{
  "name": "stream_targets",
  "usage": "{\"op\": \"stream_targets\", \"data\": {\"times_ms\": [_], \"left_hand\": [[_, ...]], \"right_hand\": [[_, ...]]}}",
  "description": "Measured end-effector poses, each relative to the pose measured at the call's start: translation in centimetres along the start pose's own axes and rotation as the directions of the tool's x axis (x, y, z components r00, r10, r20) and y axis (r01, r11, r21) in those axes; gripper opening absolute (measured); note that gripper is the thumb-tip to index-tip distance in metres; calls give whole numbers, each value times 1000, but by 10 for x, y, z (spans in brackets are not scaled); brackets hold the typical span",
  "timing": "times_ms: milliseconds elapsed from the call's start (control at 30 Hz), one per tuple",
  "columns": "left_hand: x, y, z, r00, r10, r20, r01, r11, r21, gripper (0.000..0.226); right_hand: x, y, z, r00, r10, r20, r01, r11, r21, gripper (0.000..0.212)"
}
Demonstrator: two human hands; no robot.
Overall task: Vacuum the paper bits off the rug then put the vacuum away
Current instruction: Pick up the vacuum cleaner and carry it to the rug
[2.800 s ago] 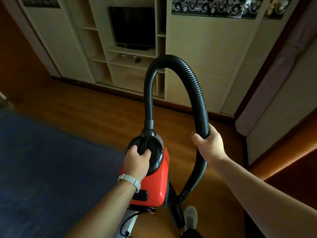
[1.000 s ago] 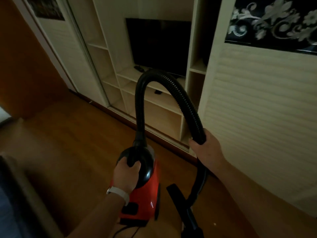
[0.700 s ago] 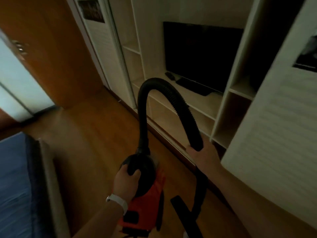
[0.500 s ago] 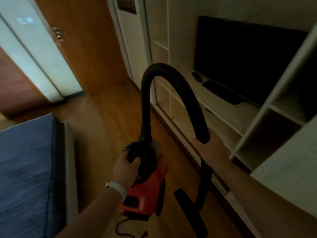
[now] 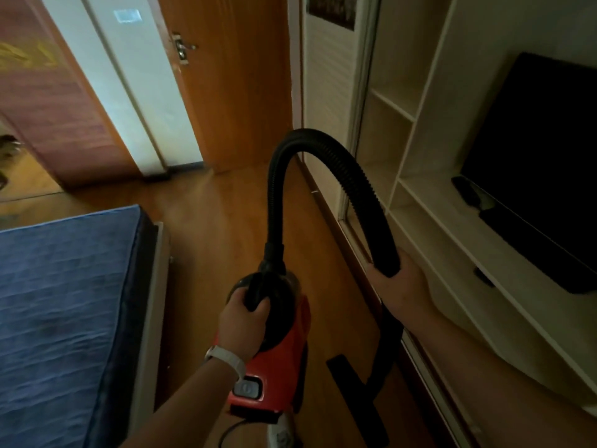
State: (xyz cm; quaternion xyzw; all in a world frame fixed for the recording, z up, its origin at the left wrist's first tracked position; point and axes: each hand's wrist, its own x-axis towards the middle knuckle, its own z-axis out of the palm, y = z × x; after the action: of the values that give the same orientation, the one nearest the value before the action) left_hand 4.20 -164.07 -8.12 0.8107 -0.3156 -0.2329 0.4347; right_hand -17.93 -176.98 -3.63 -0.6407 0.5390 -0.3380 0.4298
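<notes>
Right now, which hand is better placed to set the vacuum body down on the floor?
Left. The left hand grips the carry handle on top of the red vacuum, so it likely controls the body. The right hand only holds the black hose, off to the side.

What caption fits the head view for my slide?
Left hand holds the red vacuum, right hand grips the black hose, facing the wooden door.

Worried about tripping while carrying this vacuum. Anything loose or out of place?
Yes: a black cord hangs in a loose loop under the red vacuum, unwound. Left hand grips its handle, right hand holds the hose; nothing else stands out.
</notes>
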Motion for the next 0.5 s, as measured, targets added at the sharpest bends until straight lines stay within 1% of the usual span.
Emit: {"op": "stream_targets", "data": {"times_ms": [133, 267, 400, 500], "left_hand": [[87, -2, -22, 999, -45, 10, 45, 998, -40, 7], [165, 9, -44, 999, -41, -8, 40, 998, -45, 6], [226, 19, -65, 998, -13, -67, 7, 996, -87, 6], [276, 24, -73, 993, -13, -114, 5, 997, -72, 6]], "right_hand": [[70, -44, 58, 999, -32, 32, 32, 999, -3, 11], [133, -83, 108, 997, -69, 45, 68, 997, 26, 12], [190, -103, 154, 993, -84, 77, 81, 996, 37, 11], [236, -115, 186, 987, -125, 103, 120, 991, 53, 10]]}}
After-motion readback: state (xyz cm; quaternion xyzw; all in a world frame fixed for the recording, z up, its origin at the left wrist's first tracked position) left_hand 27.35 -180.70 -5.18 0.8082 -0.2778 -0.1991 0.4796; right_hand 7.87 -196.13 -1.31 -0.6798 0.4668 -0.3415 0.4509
